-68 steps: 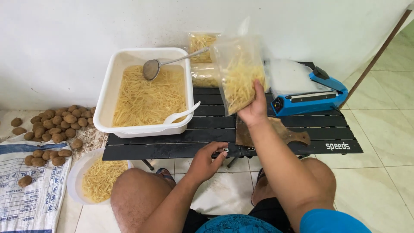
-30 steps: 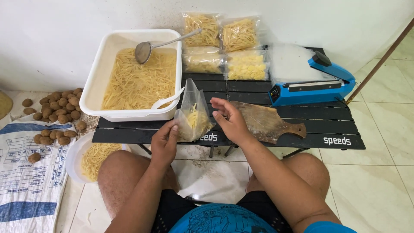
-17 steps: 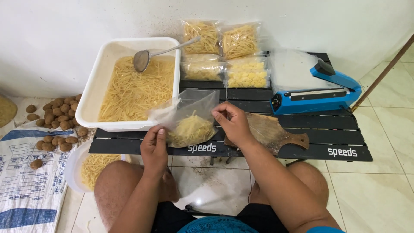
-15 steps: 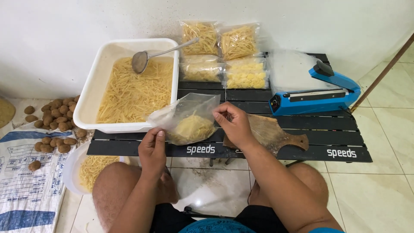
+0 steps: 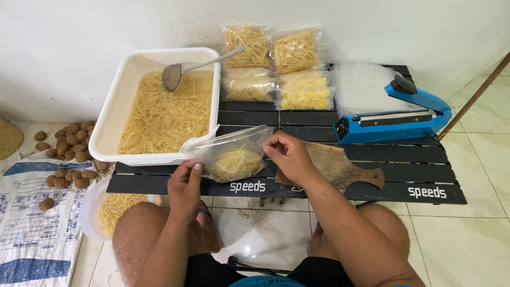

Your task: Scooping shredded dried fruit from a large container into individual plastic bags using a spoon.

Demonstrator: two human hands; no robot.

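Note:
A clear plastic bag [image 5: 231, 154], partly filled with pale yellow potato strips, lies tilted above the front of the low black slatted table [image 5: 372, 191]. My left hand [image 5: 185, 183] pinches its left corner. My right hand [image 5: 289, 157] pinches its right top edge. Both hands stretch the bag's mouth flat between them. Just left of the bag stands a white tub [image 5: 119, 114] full of potato strips in water, with a metal strainer ladle [image 5: 178, 74] resting in it.
Several sealed bags of strips [image 5: 273, 66] lie at the table's back. A blue heat sealer [image 5: 393, 111] sits at the right, a wooden board [image 5: 334, 165] beside my right hand. On the floor at left are potatoes [image 5: 66, 151], a printed sack [image 5: 32, 223] and a bowl of strips [image 5: 114, 207].
The filled bag in my right hand went onto the back pile. Both hands took a new partly filled bag, laid it over and pulled its mouth flat.

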